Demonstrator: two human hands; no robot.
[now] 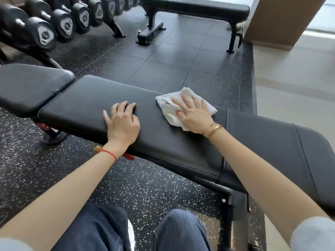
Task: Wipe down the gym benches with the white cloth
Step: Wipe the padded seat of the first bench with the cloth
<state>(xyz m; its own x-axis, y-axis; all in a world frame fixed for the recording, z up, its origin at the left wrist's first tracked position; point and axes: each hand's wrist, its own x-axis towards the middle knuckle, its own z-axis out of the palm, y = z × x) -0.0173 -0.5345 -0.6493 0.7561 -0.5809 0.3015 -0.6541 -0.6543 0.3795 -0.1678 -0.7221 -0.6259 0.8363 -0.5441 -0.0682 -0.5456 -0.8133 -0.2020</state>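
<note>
I see right hand (194, 115) flat, fingers spread, pressing cloth (181, 104) on bench (87, 98); left hand (122, 120) at 9 o'clock of cloth, fingers bent, resting on pad.

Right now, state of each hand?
Left hand: open, fingers slightly bent, resting bare on the bench pad, holding nothing.
Right hand: open, fingers flat, pressing the white cloth onto the pad.

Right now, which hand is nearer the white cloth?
Right. The right hand lies flat on the white cloth, pressing it onto the bench pad. The left hand rests on bare pad to the cloth's left, apart from it.
</note>
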